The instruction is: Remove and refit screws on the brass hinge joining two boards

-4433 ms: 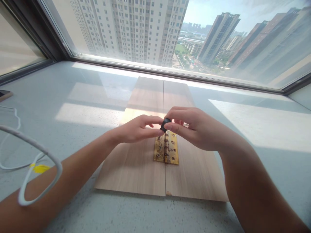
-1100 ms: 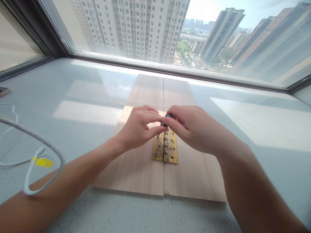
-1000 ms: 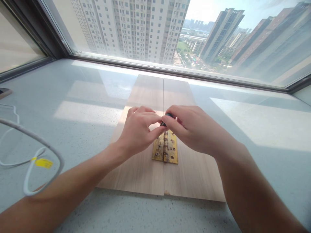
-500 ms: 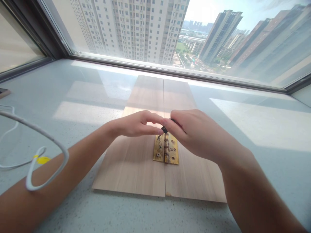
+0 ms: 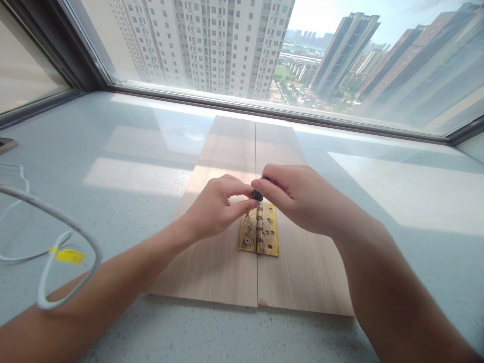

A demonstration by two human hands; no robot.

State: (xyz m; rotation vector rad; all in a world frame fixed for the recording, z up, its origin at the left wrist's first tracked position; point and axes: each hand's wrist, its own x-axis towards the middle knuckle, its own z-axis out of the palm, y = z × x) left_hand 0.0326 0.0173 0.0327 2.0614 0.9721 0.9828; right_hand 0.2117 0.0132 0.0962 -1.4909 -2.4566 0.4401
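Note:
A worn brass hinge (image 5: 274, 229) lies flat across the seam between two pale wooden boards (image 5: 212, 275) (image 5: 302, 282). Screws and holes show on its leaves. Just above the hinge's far end is a black tool (image 5: 257, 195) that looks like a screwdriver, mostly hidden by my fingers. My right hand (image 5: 302, 199) is closed round its handle, thumb towards the hinge. With thumb and fingertips, my left hand (image 5: 221, 204) pinches the tool's lower part over the left leaf. I cannot make out its tip.
The boards rest on a speckled pale sill (image 5: 124, 196) below a large window with a dark frame (image 5: 181, 102). A white cable (image 5: 75, 222) with a yellow tag (image 5: 70, 256) loops above my left forearm. Part of a dark object (image 5: 6, 145) shows at the far left edge.
My left hand's thumb and fingers have closed in on the black tool's lower part. My right hand has shifted slightly up and left. The hinge and boards stay put.

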